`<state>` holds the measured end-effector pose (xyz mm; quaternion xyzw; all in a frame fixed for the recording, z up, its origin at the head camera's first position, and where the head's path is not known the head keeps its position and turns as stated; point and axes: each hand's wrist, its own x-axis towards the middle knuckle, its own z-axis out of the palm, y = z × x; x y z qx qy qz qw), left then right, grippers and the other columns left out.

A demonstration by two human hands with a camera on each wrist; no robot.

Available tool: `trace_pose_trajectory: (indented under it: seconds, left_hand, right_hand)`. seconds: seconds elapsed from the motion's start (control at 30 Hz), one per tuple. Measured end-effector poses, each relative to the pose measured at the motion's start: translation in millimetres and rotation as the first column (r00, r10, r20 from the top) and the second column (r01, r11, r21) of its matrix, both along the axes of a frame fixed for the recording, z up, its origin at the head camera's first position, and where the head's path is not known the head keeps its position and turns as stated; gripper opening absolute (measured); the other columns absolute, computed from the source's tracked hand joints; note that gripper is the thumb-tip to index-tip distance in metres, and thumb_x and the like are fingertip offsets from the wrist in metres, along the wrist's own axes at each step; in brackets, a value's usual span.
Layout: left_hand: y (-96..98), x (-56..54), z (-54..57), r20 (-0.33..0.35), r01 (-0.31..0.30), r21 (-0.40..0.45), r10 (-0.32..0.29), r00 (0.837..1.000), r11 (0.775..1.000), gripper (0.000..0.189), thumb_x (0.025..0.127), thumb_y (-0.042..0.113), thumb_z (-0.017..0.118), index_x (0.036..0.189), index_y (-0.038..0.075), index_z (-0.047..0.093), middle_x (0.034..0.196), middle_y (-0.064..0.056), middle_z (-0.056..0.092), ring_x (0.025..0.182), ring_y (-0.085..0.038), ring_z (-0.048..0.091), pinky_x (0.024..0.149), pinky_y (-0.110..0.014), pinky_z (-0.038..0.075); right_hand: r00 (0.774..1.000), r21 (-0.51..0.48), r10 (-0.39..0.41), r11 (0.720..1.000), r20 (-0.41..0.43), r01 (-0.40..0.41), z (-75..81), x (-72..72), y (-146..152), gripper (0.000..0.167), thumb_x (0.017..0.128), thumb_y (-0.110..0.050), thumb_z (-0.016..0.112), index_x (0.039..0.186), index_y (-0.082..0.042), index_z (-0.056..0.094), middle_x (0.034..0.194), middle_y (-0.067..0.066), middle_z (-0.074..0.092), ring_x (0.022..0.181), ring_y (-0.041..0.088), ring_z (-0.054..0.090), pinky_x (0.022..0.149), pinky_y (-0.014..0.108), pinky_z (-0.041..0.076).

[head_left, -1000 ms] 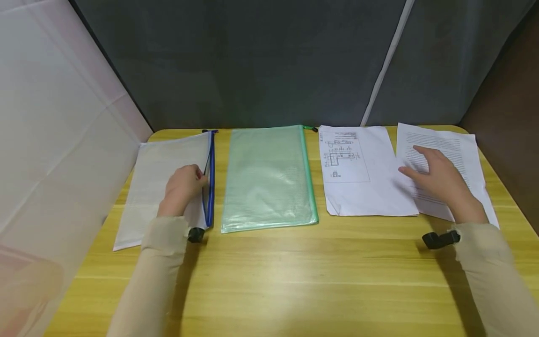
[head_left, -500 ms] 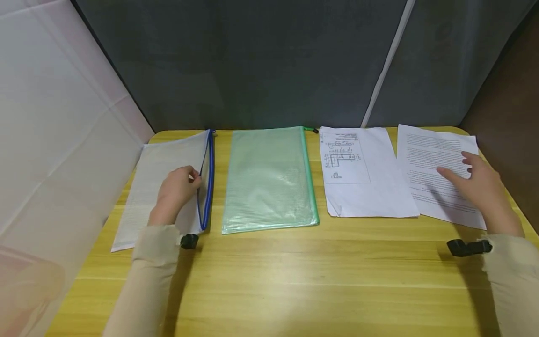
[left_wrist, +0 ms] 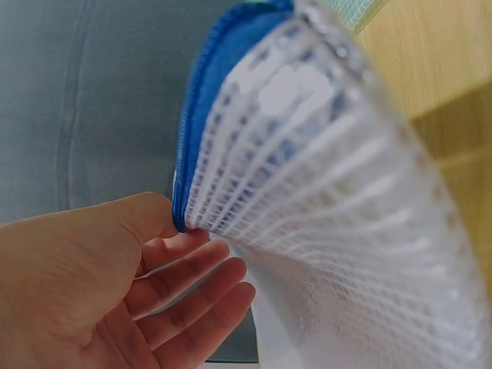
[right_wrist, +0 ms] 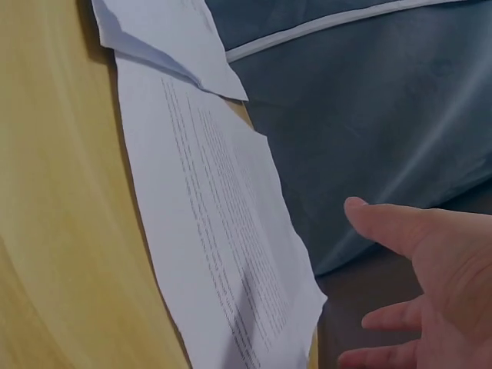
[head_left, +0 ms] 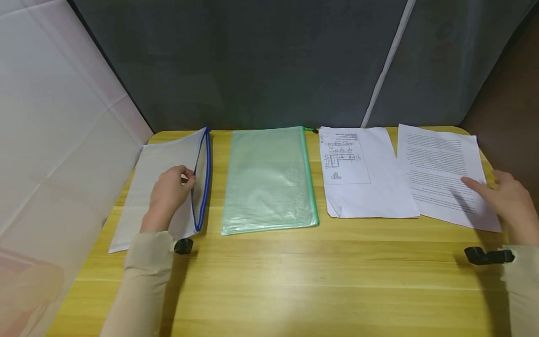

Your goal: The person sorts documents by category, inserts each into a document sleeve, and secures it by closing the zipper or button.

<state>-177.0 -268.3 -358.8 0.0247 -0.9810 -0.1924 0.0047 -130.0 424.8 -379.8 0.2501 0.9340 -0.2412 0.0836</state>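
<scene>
At the left of the table lies a white mesh zipper pouch [head_left: 162, 157] with a blue zipper edge. My left hand [head_left: 169, 189] pinches the upper lip of its mouth between thumb and forefinger, so the mouth gapes toward the right. The left wrist view shows the blue zipper band [left_wrist: 192, 138] at my fingertips and the mesh bowed outward. My right hand [head_left: 511, 199] hovers with fingers spread at the right edge of a text-printed paper sheet [head_left: 438, 168], holding nothing; the right wrist view has the hand apart from the sheet.
A green zipper pouch [head_left: 269, 182] lies flat mid-table, its zipper edge on the right. To its right is a sheet with a line drawing [head_left: 366, 196], overlapping the text sheet. A dark curtain [head_left: 252, 65] hangs behind the table [head_left: 294, 281]; a white sheet wall [head_left: 54, 117] stands left.
My left hand has drawn the white pouch's upper lip leftward, and its mouth gapes wider. My right hand has moved right and nearer, from over the text sheet to its right edge.
</scene>
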Motion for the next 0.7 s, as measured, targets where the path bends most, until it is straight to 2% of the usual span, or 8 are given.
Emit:
trace_pose_trajectory:
  seconds: [0.13,0.3,0.43,0.57,0.7]
  left_hand:
    - [-1.1,2.1,0.3,-0.013,-0.002,-0.006,0.002,1.000,1.000,0.021,0.099,0.021,0.052,0.102,0.003,0.061,0.121,-0.026,0.064,0.102,-0.040,0.064,0.073,-0.045,0.050]
    - [-2.2,3.4,-0.5,-0.036,0.002,-0.007,-0.002,0.999,1.000,0.021,0.099,0.021,0.053,0.102,0.002,0.062,0.119,-0.025,0.064,0.098,-0.039,0.063,0.074,-0.046,0.050]
    - [-2.8,3.7,-1.8,-0.046,0.004,-0.007,-0.005,0.999,1.000,0.021,0.099,0.020,0.053,0.101,0.002,0.062,0.118,-0.025,0.064,0.098,-0.039,0.063,0.074,-0.047,0.050]
    - [-3.0,4.8,-2.4,-0.040,0.002,-0.008,-0.002,0.999,1.000,0.020,0.099,0.021,0.054,0.101,0.002,0.062,0.118,-0.025,0.064,0.098,-0.039,0.063,0.073,-0.046,0.049]
    - [-3.2,6.2,-1.9,-0.033,0.000,-0.007,0.000,0.999,1.000,0.021,0.099,0.021,0.054,0.102,0.002,0.062,0.120,-0.026,0.063,0.099,-0.040,0.063,0.073,-0.046,0.050]
  right_hand:
    - [0.998,0.037,0.034,0.999,0.052,-0.036,-4.1,2.7,5,0.107,0.095,-0.064,0.044,0.149,0.018,0.000,0.153,0.044,0.008,0.135,0.063,0.020,0.111,0.071,0.026]
    - [0.992,0.031,0.026,0.999,0.125,-0.030,-6.1,3.6,7,0.112,0.093,-0.066,0.047,0.150,0.017,-0.001,0.154,0.043,0.003,0.136,0.063,0.017,0.111,0.070,0.026]
    - [0.988,0.028,0.044,0.998,0.146,-0.049,-8.3,4.1,10,0.114,0.091,-0.062,0.056,0.150,0.016,-0.001,0.153,0.044,0.004,0.133,0.064,0.019,0.109,0.070,0.027]
    - [0.987,0.054,0.076,0.995,0.140,-0.085,-13.1,3.4,12,0.114,0.085,-0.045,0.073,0.150,0.016,0.002,0.147,0.047,0.014,0.124,0.062,0.026,0.107,0.071,0.028]
    - [0.992,0.024,0.058,0.998,0.116,-0.061,-17.1,1.3,11,0.110,0.080,-0.024,0.078,0.150,0.015,0.003,0.146,0.048,0.016,0.119,0.058,0.026,0.110,0.071,0.025]
